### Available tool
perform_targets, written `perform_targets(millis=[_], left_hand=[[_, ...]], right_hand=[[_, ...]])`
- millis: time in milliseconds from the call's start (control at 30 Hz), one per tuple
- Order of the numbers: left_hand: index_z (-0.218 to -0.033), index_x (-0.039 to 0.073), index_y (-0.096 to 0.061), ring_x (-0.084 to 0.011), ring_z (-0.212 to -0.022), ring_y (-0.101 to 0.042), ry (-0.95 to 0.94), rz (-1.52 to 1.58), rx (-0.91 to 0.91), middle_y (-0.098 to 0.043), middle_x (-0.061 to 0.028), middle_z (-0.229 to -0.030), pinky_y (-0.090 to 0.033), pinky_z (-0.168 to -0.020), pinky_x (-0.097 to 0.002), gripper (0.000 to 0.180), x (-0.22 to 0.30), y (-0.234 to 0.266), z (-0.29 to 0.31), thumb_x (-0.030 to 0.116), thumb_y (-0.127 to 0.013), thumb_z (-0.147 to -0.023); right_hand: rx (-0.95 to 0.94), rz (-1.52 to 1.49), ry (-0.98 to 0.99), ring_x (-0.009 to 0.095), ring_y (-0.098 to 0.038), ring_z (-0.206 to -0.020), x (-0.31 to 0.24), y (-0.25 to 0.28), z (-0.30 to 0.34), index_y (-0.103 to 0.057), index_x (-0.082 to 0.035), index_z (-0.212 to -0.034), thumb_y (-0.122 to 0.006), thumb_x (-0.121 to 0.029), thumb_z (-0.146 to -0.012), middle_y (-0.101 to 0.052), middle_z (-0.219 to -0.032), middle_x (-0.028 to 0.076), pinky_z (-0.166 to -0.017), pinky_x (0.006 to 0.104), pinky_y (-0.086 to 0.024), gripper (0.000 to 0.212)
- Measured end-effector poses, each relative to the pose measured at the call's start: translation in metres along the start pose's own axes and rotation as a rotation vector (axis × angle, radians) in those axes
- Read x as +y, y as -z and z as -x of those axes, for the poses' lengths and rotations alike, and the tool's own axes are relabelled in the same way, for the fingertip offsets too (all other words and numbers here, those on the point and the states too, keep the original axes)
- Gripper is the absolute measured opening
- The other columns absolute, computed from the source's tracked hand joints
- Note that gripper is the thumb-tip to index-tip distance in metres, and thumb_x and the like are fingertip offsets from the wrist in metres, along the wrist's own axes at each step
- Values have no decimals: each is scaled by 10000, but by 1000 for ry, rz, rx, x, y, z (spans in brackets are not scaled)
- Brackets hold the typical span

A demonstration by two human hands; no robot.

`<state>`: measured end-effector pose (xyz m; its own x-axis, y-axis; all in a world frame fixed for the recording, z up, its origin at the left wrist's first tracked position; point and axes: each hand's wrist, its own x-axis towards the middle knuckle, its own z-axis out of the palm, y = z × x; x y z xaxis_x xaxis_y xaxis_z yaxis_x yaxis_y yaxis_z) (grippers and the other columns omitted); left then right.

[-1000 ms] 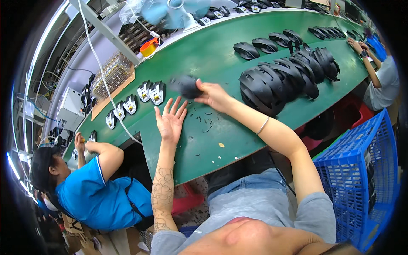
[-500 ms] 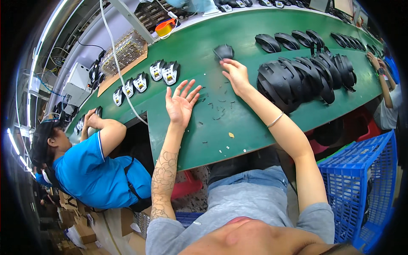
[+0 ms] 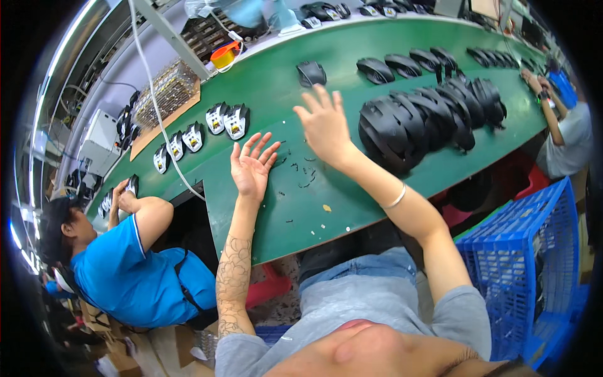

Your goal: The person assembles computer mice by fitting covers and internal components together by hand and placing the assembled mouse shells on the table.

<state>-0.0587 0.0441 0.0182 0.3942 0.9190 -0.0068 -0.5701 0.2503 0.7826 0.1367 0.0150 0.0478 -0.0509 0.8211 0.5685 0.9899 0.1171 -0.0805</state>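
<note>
Nearest, at the bottom centre of the frame, seen from above: a grey shirt (image 3: 352,305) and blue jeans, close to the edge of a green bench (image 3: 282,229). At lower right, a blue plastic crate (image 3: 502,270). Left of centre, the left hand (image 3: 253,171), palm up, fingers spread, nothing in it. Beside it, toward centre, small black scraps (image 3: 306,171) scattered over the green surface. Higher and just right of centre, the right hand (image 3: 325,129), back upward, fingers fanned wide, likewise holding nothing. To its right, a long leaning stack of curved black covers (image 3: 389,129). At left of frame, pale-and-black mouse parts (image 3: 237,121) in a loose diagonal line.

Just beyond the right fingertips, at upper centre, a single black mouse shell (image 3: 311,73) lying on the bench, in nobody's grip; cannot tell about fingertip contact. Farther right, a row of black mouse shells (image 3: 375,71). At upper left, an orange-yellow roll (image 3: 225,55).

Step in hand, by judgement: setting down the single shell, apparently at the letting-go end. Called for next: drawing the right hand clear without nudging that shell, then narrowing the fingers for any fresh grip.
</note>
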Motion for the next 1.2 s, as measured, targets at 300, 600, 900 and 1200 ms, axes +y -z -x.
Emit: perform_targets(millis=[300, 600, 900, 1200], left_hand=[[-1174, 38, -451, -252, -992, -586, 0, -76, 33, -520, -150, -1208, -460, -810, -298, 506, -5, -6, 4, 459, -367, -905], [-1161, 40, -465, -219, -963, -588, -50, -136, 50, -529, -139, -1187, -445, -789, -278, 461, -5, -10, 9, 416, -417, -898], [-1022, -29, -552, -127, -768, -581, -584, -617, -13, -625, -104, -889, -467, -697, -251, 278, -16, -20, 15, 224, -479, -930], [-852, -52, -556, -123, -742, -585, -637, -728, -5, -629, -94, -779, -460, -676, -246, 261, -24, -28, 18, 168, -455, -947]], right_hand=[[-462, 199, -474, 387, -427, -1120, 44, 52, 3, -520, -106, -1165, -528, 2, -776, -437, -1248, 119, -817, 699, -348, 404], [388, -16, -140, 367, -483, -1060, 37, 64, -5, -551, -64, -1164, -517, 91, -709, -474, -1234, 151, -891, 395, -442, 482], [185, -735, 363, 313, -555, -1004, -37, 20, 11, -462, -95, -1280, -669, 39, -652, -562, -1113, 139, -861, 379, -467, 675], [260, -989, 131, 280, -583, -875, -44, 12, 19, -528, -76, -1189, -651, 50, -618, -577, -981, 121, -753, 338, -492, 597]])
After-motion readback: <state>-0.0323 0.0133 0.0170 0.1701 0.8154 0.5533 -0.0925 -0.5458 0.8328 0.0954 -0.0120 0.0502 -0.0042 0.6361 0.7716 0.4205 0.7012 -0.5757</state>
